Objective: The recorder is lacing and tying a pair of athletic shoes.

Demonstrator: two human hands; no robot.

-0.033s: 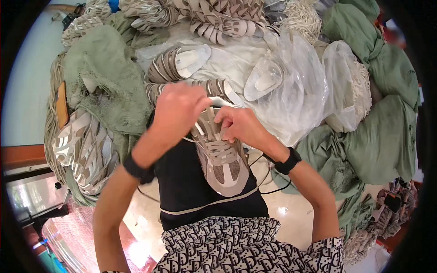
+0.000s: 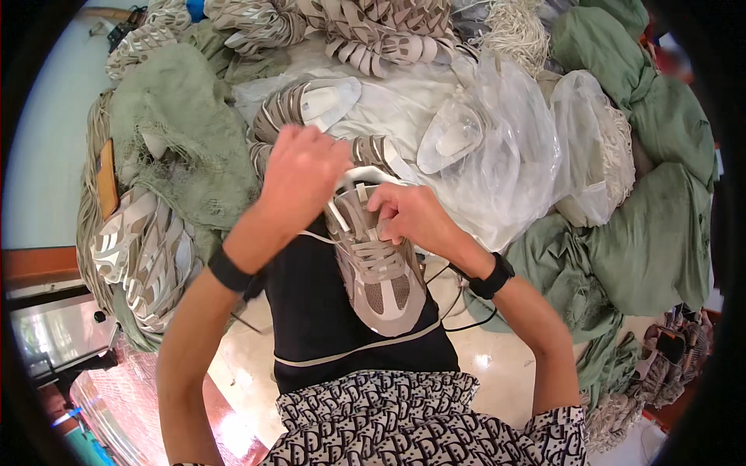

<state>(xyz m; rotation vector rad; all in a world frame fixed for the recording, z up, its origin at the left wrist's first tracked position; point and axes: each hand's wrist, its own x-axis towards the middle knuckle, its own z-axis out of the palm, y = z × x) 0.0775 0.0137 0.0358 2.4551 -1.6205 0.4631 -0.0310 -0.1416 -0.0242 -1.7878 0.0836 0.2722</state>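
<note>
A beige-and-brown sneaker (image 2: 382,299) lies toe toward me on the black cloth (image 2: 307,311) over my lap. Flat beige laces (image 2: 375,260) cross its lower eyelets, and a pale lace end (image 2: 318,236) loops out to the left. My right hand (image 2: 410,211) pinches at the shoe's right upper edge, its fingertips at the eyelets beside the tongue. Slightly blurred, my left hand (image 2: 305,172) is curled closed above the upper left of the shoe opening; what is in its fingers is hidden.
Behind the shoe, bundled shoe uppers (image 2: 388,35), white insole-like pieces (image 2: 454,138) and clear plastic bags (image 2: 521,147) lie on white sheeting. Green cloth sacks (image 2: 653,241) stand at the right, another green cloth (image 2: 183,124) at the left. A dark cable (image 2: 470,326) runs beside my lap.
My left hand has shifted slightly up and away from the shoe opening, uncovering more of its collar. My right hand and the shoe stay in place.
</note>
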